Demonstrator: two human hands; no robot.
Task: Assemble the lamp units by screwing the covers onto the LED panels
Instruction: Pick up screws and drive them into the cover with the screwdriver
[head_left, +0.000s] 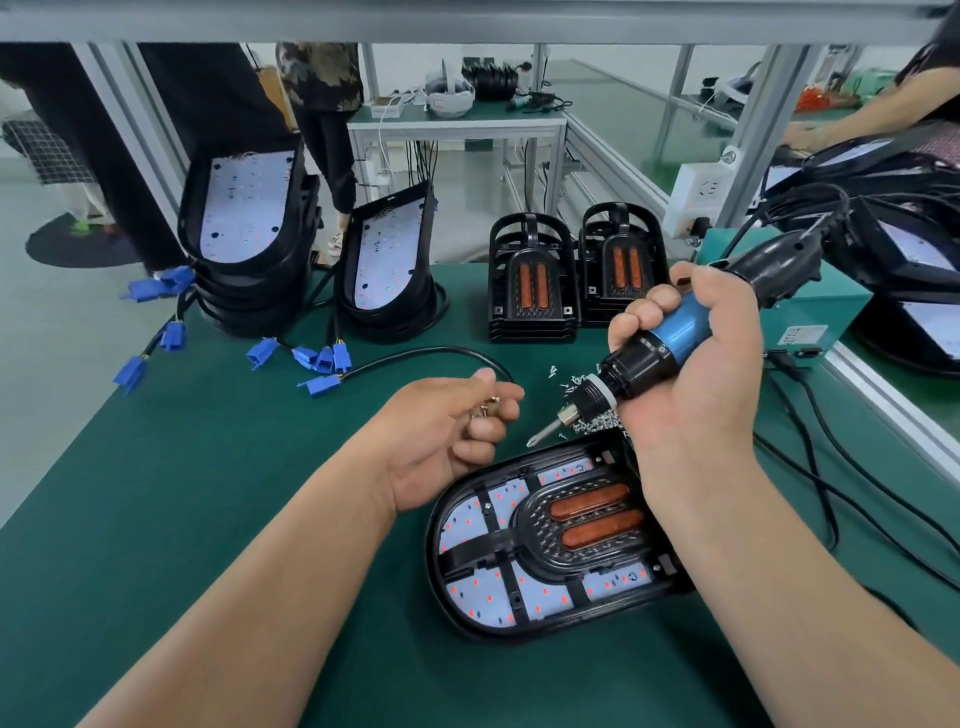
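Lamp unit (550, 545) flat on bench (208, 467); R hand (717, 364) grip wrapped round screwdriver (675, 332); L hand (441, 441) pinches screws (485, 408).

Factory assembly line. Green-matted bench (208, 493) w/ aluminium frame posts (752, 130) & a socket box (701, 195) mounted on the frame, up-right of the right fingers (662, 301). Those fingers wrap a corded power screwdriver (680, 330); loose screws (597, 422) are heaped just under them. Straight beyond them: two stacks of identical black covers (532, 280). Beyond the left fingers (485, 430), at far side of bench: stacked housings w/ LED panels (244, 208), leads ending in blue connectors (322, 358). Further back, past both sets of fingers: another bench (457, 122) w/ parts, plus other workers (322, 73) nearby.
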